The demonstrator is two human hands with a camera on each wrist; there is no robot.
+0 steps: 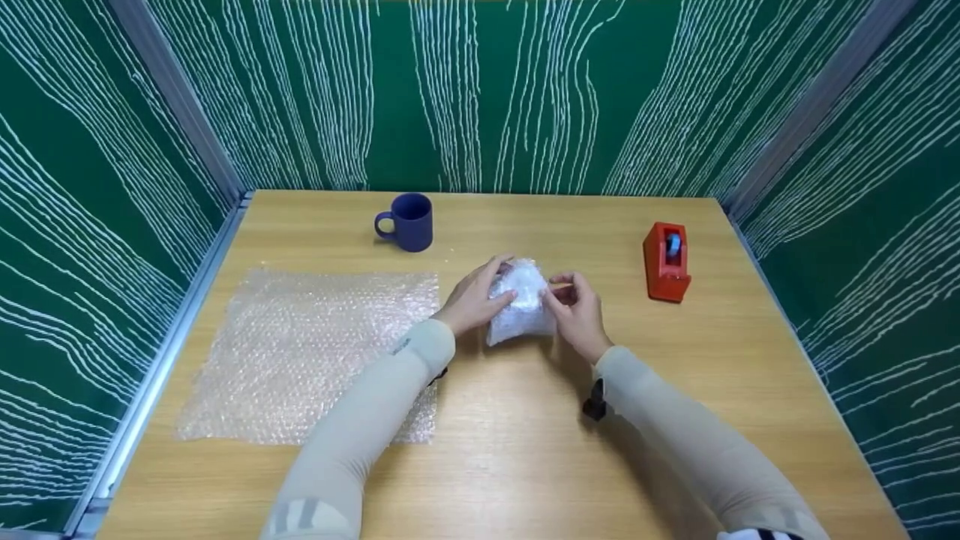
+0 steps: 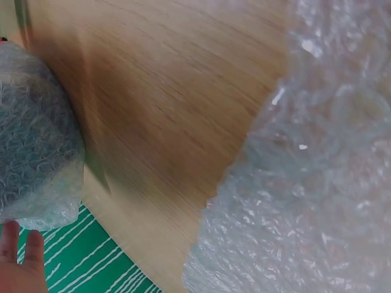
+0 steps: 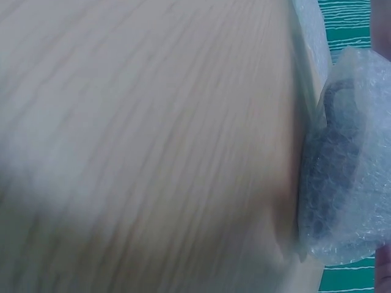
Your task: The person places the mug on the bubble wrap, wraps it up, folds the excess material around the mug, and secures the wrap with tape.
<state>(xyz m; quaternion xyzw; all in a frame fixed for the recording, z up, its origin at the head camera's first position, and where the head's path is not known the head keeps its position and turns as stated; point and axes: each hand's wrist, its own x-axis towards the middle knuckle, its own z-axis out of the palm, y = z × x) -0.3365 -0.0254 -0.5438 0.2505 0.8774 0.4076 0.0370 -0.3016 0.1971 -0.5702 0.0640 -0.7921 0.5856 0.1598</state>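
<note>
A bundle in bubble wrap (image 1: 525, 311) is held just above or on the table between both hands. My left hand (image 1: 472, 296) grips its left side, thumb lying across the front. On the right edge, my right hand (image 1: 579, 315) pinches the wrap between thumb and forefinger, its other fingers bent. Through the layers of the bundle (image 3: 342, 171), the right wrist view shows a dark object with a curved, handle-like loop. The same dark shape fills the bundle (image 2: 33, 140) in the left wrist view, with fingertips at its lower edge.
A flat sheet of bubble wrap (image 1: 315, 352) covers the table's left side, partly under the left forearm. Behind it stands a dark blue mug (image 1: 415, 225), handle to the left. A red tape dispenser (image 1: 655, 274) sits at the right. Green patterned panels (image 1: 390, 97) enclose the table.
</note>
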